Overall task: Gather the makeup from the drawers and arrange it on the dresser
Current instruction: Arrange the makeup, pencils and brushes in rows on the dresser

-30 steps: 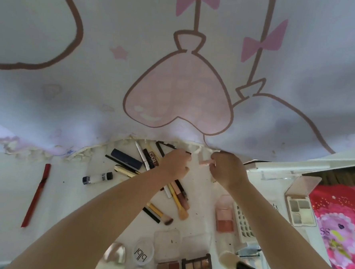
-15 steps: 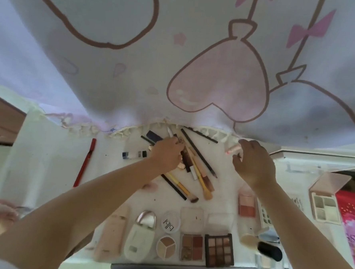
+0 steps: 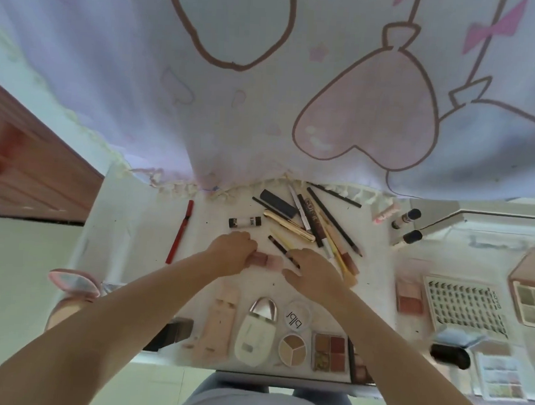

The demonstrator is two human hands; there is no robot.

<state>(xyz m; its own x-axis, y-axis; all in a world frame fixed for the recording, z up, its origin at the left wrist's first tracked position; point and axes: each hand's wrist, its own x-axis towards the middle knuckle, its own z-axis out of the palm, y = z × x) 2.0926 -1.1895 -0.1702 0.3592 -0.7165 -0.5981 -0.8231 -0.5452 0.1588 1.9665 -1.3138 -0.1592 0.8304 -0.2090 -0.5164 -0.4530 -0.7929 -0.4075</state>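
The left hand [image 3: 232, 252] had its grip curled around a small dusty-pink rectangular makeup case [image 3: 264, 261], which lay on the white desk [image 3: 126, 243] between the two hands. The right hand [image 3: 313, 272] rested just beside the case's other end, its fingers bent over the desk; whether that grip touched or held the case could not be told.

Just beyond the grip lay a loose heap of pencils and brushes [image 3: 318, 227], crossing one another, with a gold metal tube [image 3: 290, 225] among them and a small white tube with black caps [image 3: 245, 222] beside the left hand. Farther out on the left side lay a thin red pencil [image 3: 180, 231].

Nearer the person than the grip stood a row of makeup: a pale pink flat case [image 3: 218, 324], a cream oval compact [image 3: 256, 334], a clear round pot lettered "pibl" [image 3: 296, 317], a round three-shade pan [image 3: 292, 349] and a square four-shade palette [image 3: 329, 351]. To the right of the grip sat a tray of false lashes [image 3: 465, 308]. A white curtain with pink heart shapes [image 3: 368, 114] hung over the desk's far edge.
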